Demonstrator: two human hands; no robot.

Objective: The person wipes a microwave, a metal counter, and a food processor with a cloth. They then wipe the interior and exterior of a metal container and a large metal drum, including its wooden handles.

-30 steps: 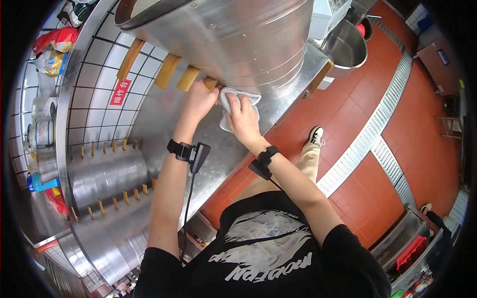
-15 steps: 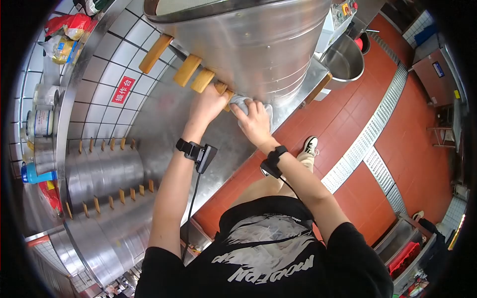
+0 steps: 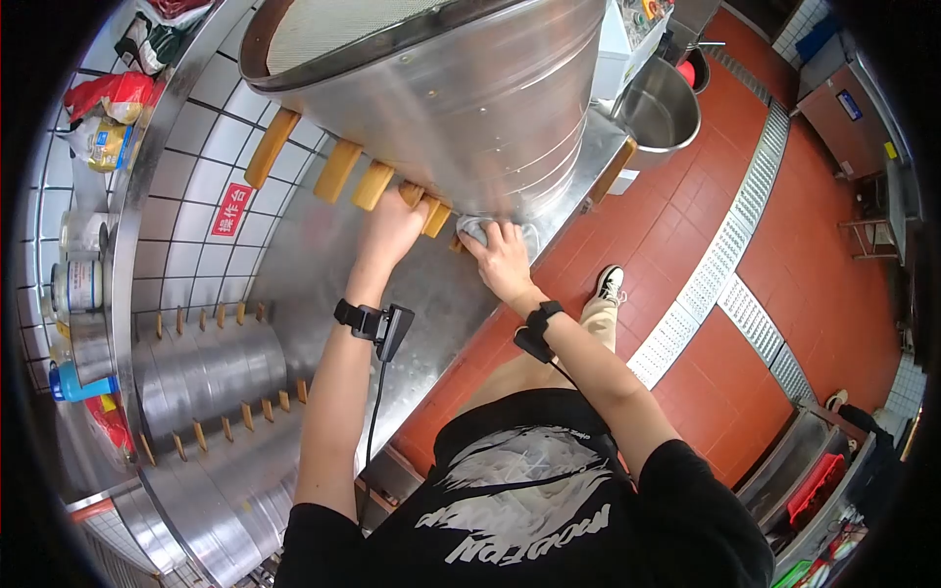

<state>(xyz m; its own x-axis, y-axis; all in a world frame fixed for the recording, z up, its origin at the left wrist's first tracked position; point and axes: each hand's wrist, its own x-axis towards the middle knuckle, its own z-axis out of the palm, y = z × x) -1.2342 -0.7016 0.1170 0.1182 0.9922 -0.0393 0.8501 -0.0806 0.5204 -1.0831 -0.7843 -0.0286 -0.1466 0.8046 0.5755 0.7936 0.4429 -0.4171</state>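
A tall stack of round metal steamers stands on the steel counter, with a row of wooden handles down its near side. My left hand is closed on one of these wooden handles, partly hiding it. Lower on the stack, my right hand presses a grey cloth against the steamer wall beside the lowest handle. Its fingers are bent over the cloth. At the top, the rim encloses a pale mesh surface.
More stacked steamers with wooden handles stand at the left by the tiled wall. A shelf with bags and jars runs above them. A deep metal pot is beyond the steel counter. Drain grating crosses the red floor.
The steamer stack appears farther left and shows more of its top, with the view itself shifted slightly. Both hands sit lower in view, still on the handle and the cloth.
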